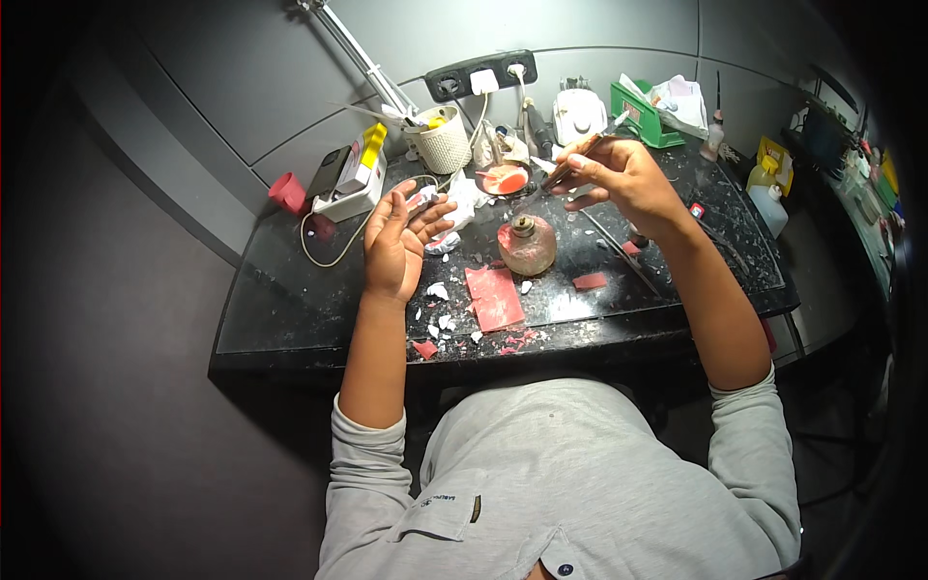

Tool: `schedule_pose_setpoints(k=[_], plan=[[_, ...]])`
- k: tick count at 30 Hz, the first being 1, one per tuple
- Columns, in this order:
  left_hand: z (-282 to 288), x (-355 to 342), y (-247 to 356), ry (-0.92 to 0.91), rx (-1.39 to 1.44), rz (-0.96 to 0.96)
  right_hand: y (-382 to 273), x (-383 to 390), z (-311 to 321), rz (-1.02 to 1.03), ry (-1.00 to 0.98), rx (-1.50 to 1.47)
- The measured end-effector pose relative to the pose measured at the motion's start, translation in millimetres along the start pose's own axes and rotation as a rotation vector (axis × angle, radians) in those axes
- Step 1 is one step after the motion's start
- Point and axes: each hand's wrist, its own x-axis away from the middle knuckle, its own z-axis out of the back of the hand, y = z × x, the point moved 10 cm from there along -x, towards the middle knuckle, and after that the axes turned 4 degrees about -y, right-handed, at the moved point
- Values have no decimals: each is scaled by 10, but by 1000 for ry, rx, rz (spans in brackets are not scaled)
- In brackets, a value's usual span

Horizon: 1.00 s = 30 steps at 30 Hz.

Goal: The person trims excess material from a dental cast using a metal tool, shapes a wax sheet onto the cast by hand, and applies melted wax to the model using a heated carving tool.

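My left hand is palm up, its fingers curled around a small white and pink piece that looks like a dental model with wax. A slim tool with a dark handle, like a wax knife, is pinched in my right hand. Its lower end points down over the glass spirit burner, above and right of the wick; I cannot make out a flame. In front of the burner lies a pink wax sheet. White crumbs and pink scraps are scattered around it.
Behind the burner sits a dish of pink wax. Along the back stand a white tool cup, a white device and a green bin. A red cup stands at the left; a long metal rod lies at the right.
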Motion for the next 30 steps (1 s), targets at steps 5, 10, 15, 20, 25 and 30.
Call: schedule_pose_setpoints(k=[5,10,15,20,25,30], plan=[[-52,-27,-41,-113,296,38,-30,5,32,4,3,10],[-94,-32,1,-90,265,12,-40,20,103,43,6,-26],[-125,-17,48,-134,258,-33,-86,17,102,52,-6,-22],[-123,-23,75,-150,340,-42,7,7,150,-40,11,-38],[-168,-20,9,-173,623,78,-23,22,112,-8,-6,-60],[-117,-38,-40,-199,668,81,-22,32,73,-41,-22,-48]])
